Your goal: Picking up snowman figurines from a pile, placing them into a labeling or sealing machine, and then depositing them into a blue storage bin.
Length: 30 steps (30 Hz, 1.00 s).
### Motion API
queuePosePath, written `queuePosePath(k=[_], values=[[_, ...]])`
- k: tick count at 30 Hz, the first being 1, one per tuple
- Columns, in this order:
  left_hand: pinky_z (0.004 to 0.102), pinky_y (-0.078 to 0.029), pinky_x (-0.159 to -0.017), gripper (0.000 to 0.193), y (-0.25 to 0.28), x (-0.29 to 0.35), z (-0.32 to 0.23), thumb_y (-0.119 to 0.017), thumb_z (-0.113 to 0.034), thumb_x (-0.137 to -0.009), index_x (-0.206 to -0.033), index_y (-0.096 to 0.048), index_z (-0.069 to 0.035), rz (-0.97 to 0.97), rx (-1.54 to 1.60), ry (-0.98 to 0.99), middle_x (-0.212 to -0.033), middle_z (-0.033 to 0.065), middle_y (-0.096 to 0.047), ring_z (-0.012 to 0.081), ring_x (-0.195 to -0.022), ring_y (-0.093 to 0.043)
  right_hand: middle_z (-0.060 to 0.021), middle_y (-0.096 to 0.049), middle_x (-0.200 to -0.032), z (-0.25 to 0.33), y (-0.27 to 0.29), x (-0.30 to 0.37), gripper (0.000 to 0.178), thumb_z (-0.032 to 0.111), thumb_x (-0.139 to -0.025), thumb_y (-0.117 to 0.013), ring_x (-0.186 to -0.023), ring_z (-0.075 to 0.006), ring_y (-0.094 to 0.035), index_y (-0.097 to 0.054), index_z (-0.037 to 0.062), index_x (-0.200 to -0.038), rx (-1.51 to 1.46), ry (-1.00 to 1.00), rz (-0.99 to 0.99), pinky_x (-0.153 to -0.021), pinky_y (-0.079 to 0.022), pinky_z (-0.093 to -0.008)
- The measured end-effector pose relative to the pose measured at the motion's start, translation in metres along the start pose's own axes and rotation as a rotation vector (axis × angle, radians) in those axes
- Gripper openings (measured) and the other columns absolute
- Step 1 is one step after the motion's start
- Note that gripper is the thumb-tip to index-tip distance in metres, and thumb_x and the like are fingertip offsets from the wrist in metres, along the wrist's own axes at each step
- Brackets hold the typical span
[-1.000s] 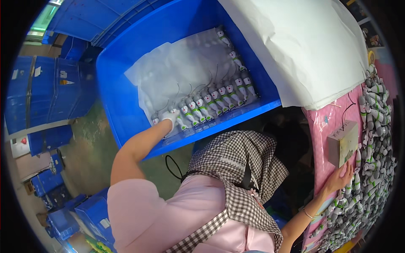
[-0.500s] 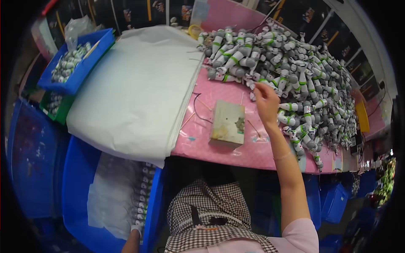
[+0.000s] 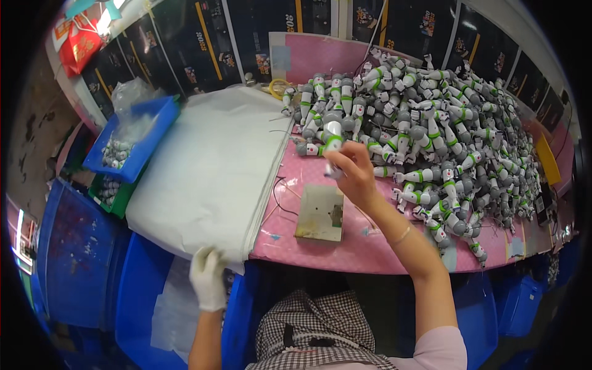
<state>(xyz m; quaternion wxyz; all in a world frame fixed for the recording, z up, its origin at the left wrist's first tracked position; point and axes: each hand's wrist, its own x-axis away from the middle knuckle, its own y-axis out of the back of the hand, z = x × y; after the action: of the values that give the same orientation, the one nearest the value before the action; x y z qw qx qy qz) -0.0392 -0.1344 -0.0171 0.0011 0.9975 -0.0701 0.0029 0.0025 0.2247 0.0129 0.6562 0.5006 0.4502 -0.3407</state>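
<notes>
My right hand (image 3: pixel 354 172), bare, is closed on a white-and-grey toy arm (image 3: pixel 333 131) with a green band, at the near left edge of a large heap of similar toy arms (image 3: pixel 431 132). Part of the held piece is blurred and covered by my fingers. My left hand (image 3: pixel 208 279), in a white glove, is over the front edge of a stack of white paper sheets (image 3: pixel 203 166), above a blue bin (image 3: pixel 145 302). Its fingers look bent but are smeared, and nothing shows in them. Inside the bin lies translucent white sheeting (image 3: pixel 169 320).
A small box-like block (image 3: pixel 319 213) stands on the pink table cover (image 3: pixel 283 243) beside thin sticks and a dark wire (image 3: pixel 280 200). At left, a blue tray (image 3: pixel 154 129) with small parts sits over a green tray (image 3: pixel 126 196). A yellow bin (image 3: pixel 547 159) is at far right.
My left hand has risen out of the blue bin to the paper stack's front edge. My right hand has moved left along the heap, and a toy arm is now in it. The view has shifted.
</notes>
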Motion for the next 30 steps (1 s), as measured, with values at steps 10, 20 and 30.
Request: queuePosePath(k=[10, 20, 30], values=[[0.0404, -0.048, -0.093, 0.031, -0.176, 0.005, -0.04, -0.05, -0.021, -0.094, -0.119, -0.045, -0.003, 0.754, 0.805, 0.426, -0.114, 0.0113, -0.055, 0.0252, -0.105, -0.057, -0.0119, -0.059, -0.101, 0.115, 0.084, 0.074, 0.039, -0.006, -0.079, -0.06, -0.087, -0.0191, -0.061, -0.056, 0.007, -0.116, -0.69, -0.776, 0.041, -0.076, -0.052, -0.0319], [0.0452, -0.046, -0.096, 0.047, -0.15, 0.027, -0.048, -0.042, -0.037, -0.095, -0.129, -0.039, -0.005, 0.854, 0.839, 0.454, -0.122, 0.0109, -0.053, 0.0272, -0.112, -0.053, -0.0056, -0.051, -0.101, 0.14, 0.075, 0.092, 0.038, -0.011, -0.075, -0.063, -0.085, -0.0121, -0.054, -0.059, 0.0057, -0.109, -1.047, -0.766, 0.143, -0.079, -0.045, -0.0237], [0.0385, -0.05, -0.077, 0.06, -0.132, 0.038, -0.024, -0.029, -0.054, -0.094, -0.124, -0.042, -0.003, 0.896, 0.837, 0.801, -0.104, 0.0129, -0.058, 0.024, -0.089, -0.059, -0.0125, -0.062, -0.109, 0.103, 0.078, 0.05, 0.029, 0.015, -0.094, -0.051, -0.071, -0.013, -0.063, -0.057, -0.0032, -0.115, -1.198, -1.497, -0.186, -0.068, -0.053, -0.0252]])
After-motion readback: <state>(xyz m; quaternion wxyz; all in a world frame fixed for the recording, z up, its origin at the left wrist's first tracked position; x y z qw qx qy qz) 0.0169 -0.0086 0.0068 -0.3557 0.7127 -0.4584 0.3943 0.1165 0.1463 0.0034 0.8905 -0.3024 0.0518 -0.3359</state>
